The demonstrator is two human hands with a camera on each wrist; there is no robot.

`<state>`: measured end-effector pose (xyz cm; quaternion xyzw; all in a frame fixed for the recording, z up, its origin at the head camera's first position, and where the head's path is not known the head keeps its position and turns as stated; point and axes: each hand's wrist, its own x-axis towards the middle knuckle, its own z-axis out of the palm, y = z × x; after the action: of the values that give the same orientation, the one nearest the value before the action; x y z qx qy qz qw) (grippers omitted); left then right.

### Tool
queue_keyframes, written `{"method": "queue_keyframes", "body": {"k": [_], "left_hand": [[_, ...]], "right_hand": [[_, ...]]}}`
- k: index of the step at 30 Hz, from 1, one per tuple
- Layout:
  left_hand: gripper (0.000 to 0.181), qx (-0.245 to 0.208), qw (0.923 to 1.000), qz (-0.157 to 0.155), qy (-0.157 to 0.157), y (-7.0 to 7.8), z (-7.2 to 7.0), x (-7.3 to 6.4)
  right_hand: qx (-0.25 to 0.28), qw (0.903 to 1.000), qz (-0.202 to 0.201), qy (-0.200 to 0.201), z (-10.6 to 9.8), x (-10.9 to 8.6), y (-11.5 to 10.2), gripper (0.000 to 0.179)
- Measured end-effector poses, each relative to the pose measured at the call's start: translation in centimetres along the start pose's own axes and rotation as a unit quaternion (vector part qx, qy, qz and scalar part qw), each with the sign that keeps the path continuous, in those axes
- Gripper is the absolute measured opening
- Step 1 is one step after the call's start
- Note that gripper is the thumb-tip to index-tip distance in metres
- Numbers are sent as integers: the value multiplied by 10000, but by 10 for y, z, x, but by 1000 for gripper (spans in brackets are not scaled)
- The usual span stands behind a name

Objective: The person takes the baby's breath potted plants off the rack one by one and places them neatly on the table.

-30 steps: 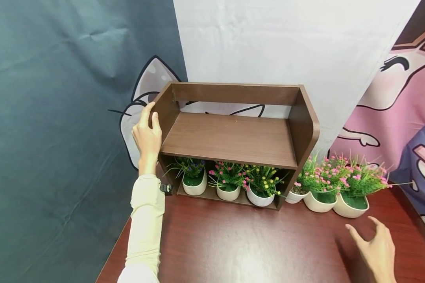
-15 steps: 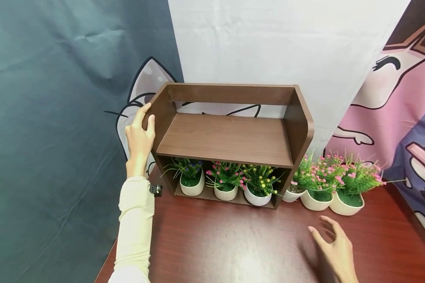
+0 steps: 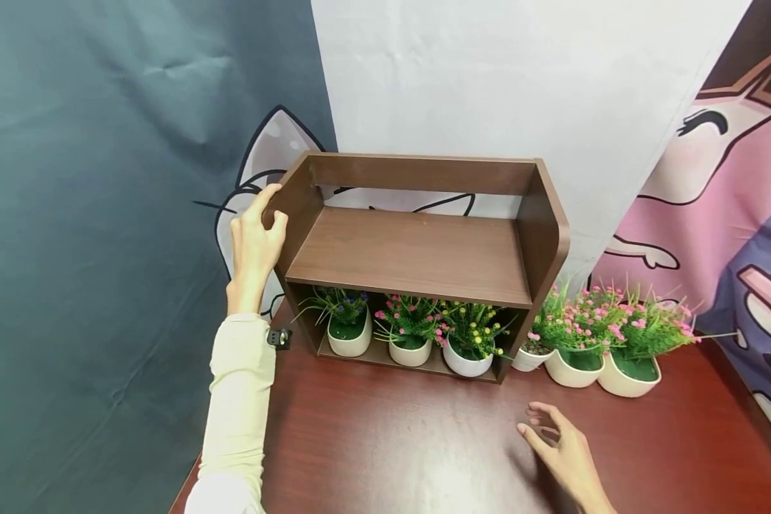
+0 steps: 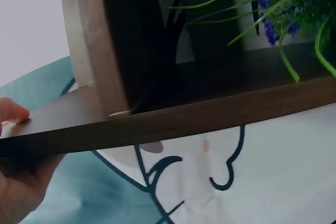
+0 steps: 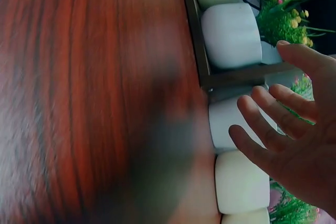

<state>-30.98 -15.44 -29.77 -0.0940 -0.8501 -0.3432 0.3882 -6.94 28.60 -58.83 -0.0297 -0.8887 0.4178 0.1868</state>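
A brown two-tier wooden shelf (image 3: 411,250) stands against the back wall. My left hand (image 3: 253,239) grips its left side panel; in the left wrist view the panel's edge runs between thumb and fingers. On the lower tier sit three potted artificial plants: one with blue-purple flowers (image 3: 349,334), one with pink flowers (image 3: 411,350) and one with yellow flowers (image 3: 469,360). My right hand (image 3: 568,453) hovers over the table in front of the shelf's right end, fingers spread and holding nothing. In the right wrist view its palm (image 5: 310,150) shows beside the pots.
Right of the shelf, three more pots with pink flowers stand in a row: a small white one (image 3: 530,357), a cream one (image 3: 575,368) and another cream one (image 3: 630,375). The reddish-brown table (image 3: 385,435) extends forward. Printed cloth (image 3: 488,78) hangs behind.
My right hand has moved left across the table, from in front of the rightmost pots to near the shelf's right end. My left hand stays on the side panel.
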Motion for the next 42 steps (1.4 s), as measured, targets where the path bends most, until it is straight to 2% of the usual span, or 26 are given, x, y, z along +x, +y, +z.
{"method": "queue_keyframes", "body": {"k": [2,5,9,11,15,22,27,34,42], "left_hand": [[40,82,9995,-60,-303,4,0,1],[48,237,9975,-99,-656,9,-2,1],[53,409,9958,6,-823,13,-8,1],[50,380,9967,136,-706,12,-9,1],[40,254,9988,341,-236,6,-3,2],[30,213,9984,-4,524,2,11,2],[25,148,9950,36,989,1,19,2],[24,-14,9935,166,1130,-2,21,2],[25,-163,9937,47,1111,-4,23,0]], "right_hand": [[-7,10000,-88,26,0,-2,-15,37],[164,9997,50,-150,-3,0,-41,34],[260,9988,151,-393,-4,11,-61,32],[173,9989,103,-431,-3,17,-65,34],[40,9992,97,-382,1,26,-73,39],[397,9981,94,-457,15,29,-81,41],[376,9983,42,-445,24,30,-82,52],[-83,9995,-164,-254,36,35,-82,72],[-119,9997,223,67,50,42,-80,78]]}}
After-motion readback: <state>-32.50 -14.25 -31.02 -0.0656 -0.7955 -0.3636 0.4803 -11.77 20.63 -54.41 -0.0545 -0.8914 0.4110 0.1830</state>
